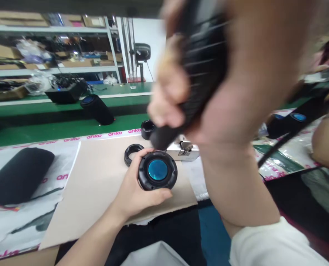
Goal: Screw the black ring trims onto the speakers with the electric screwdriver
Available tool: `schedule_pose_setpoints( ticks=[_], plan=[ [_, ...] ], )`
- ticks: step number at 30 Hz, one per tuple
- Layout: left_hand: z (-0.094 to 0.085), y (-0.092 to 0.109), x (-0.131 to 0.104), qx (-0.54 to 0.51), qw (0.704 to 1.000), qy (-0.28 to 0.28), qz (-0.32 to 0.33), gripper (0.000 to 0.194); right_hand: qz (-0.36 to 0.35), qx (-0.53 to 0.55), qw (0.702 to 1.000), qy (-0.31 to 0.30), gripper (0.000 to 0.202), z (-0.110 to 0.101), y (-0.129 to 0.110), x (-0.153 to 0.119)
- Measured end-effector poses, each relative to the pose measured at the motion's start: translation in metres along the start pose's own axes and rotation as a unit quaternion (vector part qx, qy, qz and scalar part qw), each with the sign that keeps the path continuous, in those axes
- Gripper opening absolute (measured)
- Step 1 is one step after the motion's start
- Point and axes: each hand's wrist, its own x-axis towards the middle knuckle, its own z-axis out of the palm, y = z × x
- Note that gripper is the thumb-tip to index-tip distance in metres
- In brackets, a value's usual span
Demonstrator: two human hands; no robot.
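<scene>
Blue-faced speaker, blk round the rim, is sitting in my L hand over the cardboard sheet, toward the near edge of the bench; can't tell if it's resting or lifted. That grip is wrapping snugly round the rim, thumb on the near side, fingers on the far L side. My R hand is looking badly blurred from here, but its grip is holding a blk handheld tool, tip pointing down by the speaker's far rim; contact I'm not seeing clearly. Toward the bench's far edge, a blk ring is lying flat, a blk cup-shaped part is standing just beyond, and a wht box is sitting to the R. Near the bench's L edge, a dark fabric cylinder is lying w/ wires poking out.
</scene>
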Motion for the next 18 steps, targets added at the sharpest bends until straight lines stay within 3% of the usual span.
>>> schedule_pose_setpoints(
  ticks=[4,8,15,18],
  plan=[
    [0.001,-0.002,-0.001,0.01,1.0,0.0,0.005,0.083,-0.127,-0.142,0.975,0.118,0.041,-0.052,0.001,-0.009],
    [0.0,-0.004,0.0,0.028,0.999,0.019,0.011,0.084,-0.128,-0.173,0.954,0.209,0.036,-0.088,0.032,-0.016],
    [-0.004,-0.005,0.003,0.055,0.998,0.014,0.025,0.084,-0.106,-0.175,0.957,0.205,0.049,-0.101,0.061,-0.023],
    [-0.005,-0.007,0.004,0.036,0.999,0.01,0.02,0.085,-0.036,-0.144,0.972,0.185,0.044,-0.1,0.056,-0.027]
  ],
)
